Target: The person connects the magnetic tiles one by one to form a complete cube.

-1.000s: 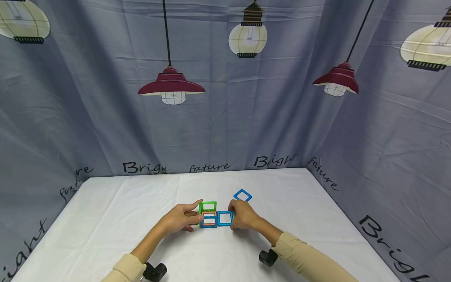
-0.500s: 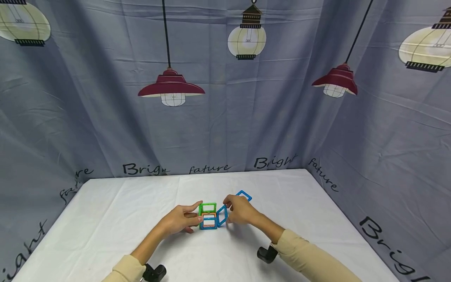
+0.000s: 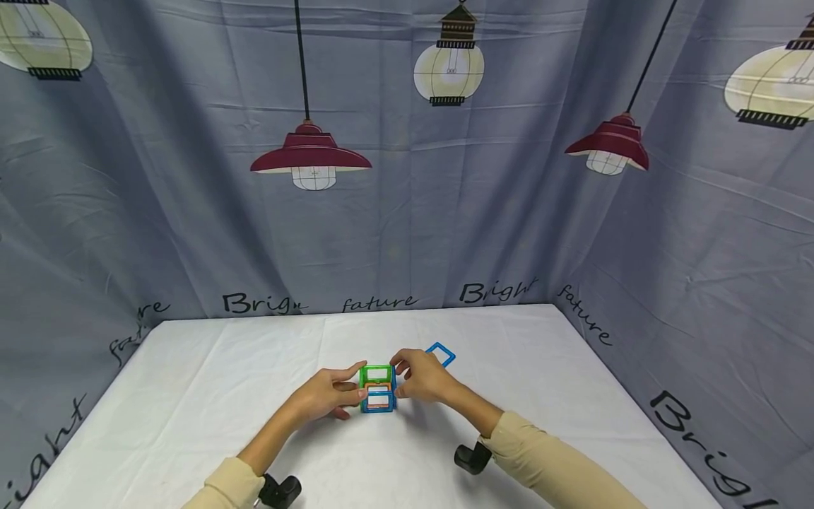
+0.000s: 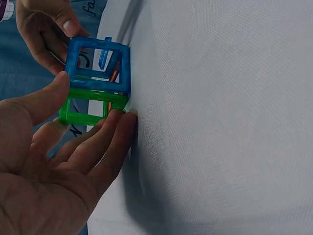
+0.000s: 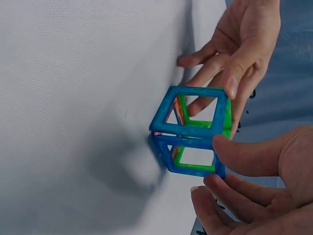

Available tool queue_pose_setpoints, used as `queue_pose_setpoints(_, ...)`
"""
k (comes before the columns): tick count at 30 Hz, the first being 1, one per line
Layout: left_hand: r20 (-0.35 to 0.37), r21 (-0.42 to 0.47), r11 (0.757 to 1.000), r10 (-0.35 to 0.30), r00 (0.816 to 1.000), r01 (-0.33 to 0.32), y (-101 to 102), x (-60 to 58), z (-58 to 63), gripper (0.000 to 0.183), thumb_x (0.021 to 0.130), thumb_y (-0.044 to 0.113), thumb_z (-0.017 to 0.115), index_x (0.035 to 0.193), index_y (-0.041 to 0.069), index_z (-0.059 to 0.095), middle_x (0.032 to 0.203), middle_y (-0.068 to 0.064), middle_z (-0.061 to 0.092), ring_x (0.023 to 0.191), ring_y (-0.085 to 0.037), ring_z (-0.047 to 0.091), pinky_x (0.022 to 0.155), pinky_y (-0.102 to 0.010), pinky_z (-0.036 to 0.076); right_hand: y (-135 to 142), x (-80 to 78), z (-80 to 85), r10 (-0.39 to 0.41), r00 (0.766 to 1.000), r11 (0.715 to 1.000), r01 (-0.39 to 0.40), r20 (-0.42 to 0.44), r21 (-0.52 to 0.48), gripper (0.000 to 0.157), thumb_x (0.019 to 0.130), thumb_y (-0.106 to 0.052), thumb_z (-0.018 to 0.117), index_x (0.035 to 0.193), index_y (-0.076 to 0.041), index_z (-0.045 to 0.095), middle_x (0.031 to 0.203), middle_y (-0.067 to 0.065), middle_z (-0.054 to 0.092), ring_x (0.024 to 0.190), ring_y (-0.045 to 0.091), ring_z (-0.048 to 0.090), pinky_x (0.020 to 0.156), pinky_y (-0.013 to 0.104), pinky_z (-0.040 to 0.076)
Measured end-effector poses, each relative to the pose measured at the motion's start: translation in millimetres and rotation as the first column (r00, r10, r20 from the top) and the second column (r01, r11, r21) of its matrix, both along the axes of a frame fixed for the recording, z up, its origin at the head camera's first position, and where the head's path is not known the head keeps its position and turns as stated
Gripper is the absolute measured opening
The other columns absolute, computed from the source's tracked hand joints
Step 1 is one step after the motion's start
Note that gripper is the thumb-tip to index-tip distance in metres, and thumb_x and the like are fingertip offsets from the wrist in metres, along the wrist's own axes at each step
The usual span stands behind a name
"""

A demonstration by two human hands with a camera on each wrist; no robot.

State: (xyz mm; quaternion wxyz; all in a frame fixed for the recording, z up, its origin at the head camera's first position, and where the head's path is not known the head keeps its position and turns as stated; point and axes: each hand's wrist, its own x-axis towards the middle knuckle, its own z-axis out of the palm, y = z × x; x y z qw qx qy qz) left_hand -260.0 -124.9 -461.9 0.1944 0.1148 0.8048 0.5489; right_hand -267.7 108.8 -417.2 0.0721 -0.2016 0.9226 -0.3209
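Note:
A small box of magnetic tiles stands on the white table, its open square frames joined at the edges. It has a blue front tile [image 5: 188, 130], green tiles [image 4: 82, 119] at the left and back, and an orange tile [image 3: 379, 384] low inside. My left hand [image 3: 327, 393] holds the box's left side, thumb by the front corner and fingers against the green frame. On the right side, my right hand [image 3: 425, 375] pinches another blue tile [image 5: 191, 172] between thumb and fingers; this tile stands upright against the box. The top looks uncovered.
One loose blue tile [image 3: 448, 349] lies behind my right hand, partly hidden by it. White cloth covers the table [image 3: 254, 367]. A grey curtain [image 3: 394, 240] with printed lamps encloses the back and sides.
The right blue tile lay flat beside the box, then swung up on its edge; now it stands against the box's right side. My right hand moved left with it. The left hand stayed put.

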Motion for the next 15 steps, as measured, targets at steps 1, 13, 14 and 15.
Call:
queue_pose_setpoints(1, -0.002, -0.002, 1.000, -0.001, 1.000, 0.001, -0.1, 0.4, 0.0, 0.070, 0.095, 0.027, 0.073, 0.155, 0.009, 0.042, 0.134, -0.030, 0.061, 0.097, -0.025, 0.072, 0.071, -0.038, 0.062, 0.2, 0.3, -0.5, -0.001, 1.000, 1.000, 0.001, -0.003, 0.001, 0.049, 0.076, 0.001, 0.084, 0.121, 0.005, 0.066, 0.110, 0.019, 0.071, 0.100, 0.035, 0.066, 0.083, 0.046, 0.057)
queue_pose_setpoints(13, -0.030, -0.040, 0.999, 0.008, 1.000, -0.009, 1.8, 3.7, 2.5, 0.069, 0.095, 0.027, 0.073, 0.155, 0.009, 0.042, 0.132, -0.029, 0.063, 0.095, -0.025, 0.073, 0.069, -0.038, 0.062, 4.4, 1.7, -6.9, -0.016, 1.000, 0.999, 0.016, -0.016, -0.032, 0.050, 0.074, -0.004, 0.087, 0.121, 0.002, 0.069, 0.108, 0.019, 0.075, 0.095, 0.032, 0.068, 0.079, 0.045, 0.058)
queue_pose_setpoints(14, -0.040, -0.044, 0.999, 0.011, 0.999, -0.013, 2.3, 4.2, 2.9, 0.069, 0.095, 0.027, 0.073, 0.155, 0.009, 0.043, 0.131, -0.029, 0.064, 0.093, -0.025, 0.073, 0.069, -0.038, 0.062, 4.6, 1.8, -7.3, -0.022, 1.000, 0.999, 0.021, -0.011, -0.037, 0.050, 0.074, -0.004, 0.087, 0.121, 0.002, 0.069, 0.108, 0.019, 0.075, 0.095, 0.032, 0.068, 0.079, 0.045, 0.058)
queue_pose_setpoints(15, -0.048, -0.049, 0.999, 0.015, 0.999, -0.018, 3.0, 4.6, 3.4, 0.069, 0.095, 0.027, 0.073, 0.154, 0.009, 0.043, 0.130, -0.029, 0.064, 0.091, -0.025, 0.073, 0.068, -0.038, 0.061, 4.8, 2.1, -7.1, -0.028, 1.000, 0.999, 0.027, -0.005, -0.043, 0.050, 0.074, -0.004, 0.087, 0.121, 0.001, 0.069, 0.109, 0.018, 0.075, 0.096, 0.032, 0.067, 0.079, 0.045, 0.058)
